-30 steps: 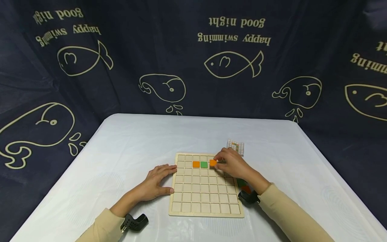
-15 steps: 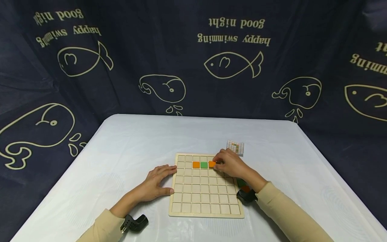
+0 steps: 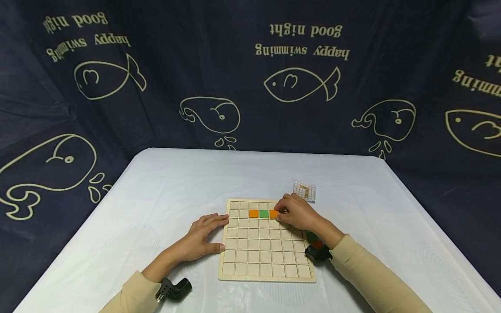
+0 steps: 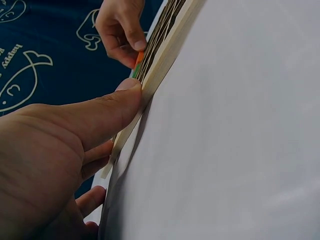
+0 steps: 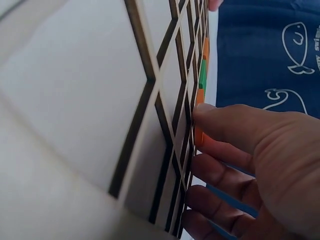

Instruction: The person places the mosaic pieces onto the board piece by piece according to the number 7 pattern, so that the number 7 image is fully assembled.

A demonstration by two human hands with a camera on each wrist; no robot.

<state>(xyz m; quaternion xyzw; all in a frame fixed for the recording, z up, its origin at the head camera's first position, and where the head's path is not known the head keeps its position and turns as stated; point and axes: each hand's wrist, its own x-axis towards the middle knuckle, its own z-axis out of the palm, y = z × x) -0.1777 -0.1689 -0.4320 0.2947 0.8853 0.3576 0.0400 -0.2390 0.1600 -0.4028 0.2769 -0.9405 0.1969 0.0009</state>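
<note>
Orange tile point(image 3: 273, 214) pinched by right hand point(image 3: 299, 212) | green tile point(image 3: 264, 214) seen just left of that grip | board point(image 3: 254, 244), beneath right hand, touched by outstretched left hand point(image 3: 202, 238)

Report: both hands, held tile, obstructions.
Right hand pinches orange tile, right of green tile on grid board. Left hand touches board's left edge. No obstruction visible.
</note>
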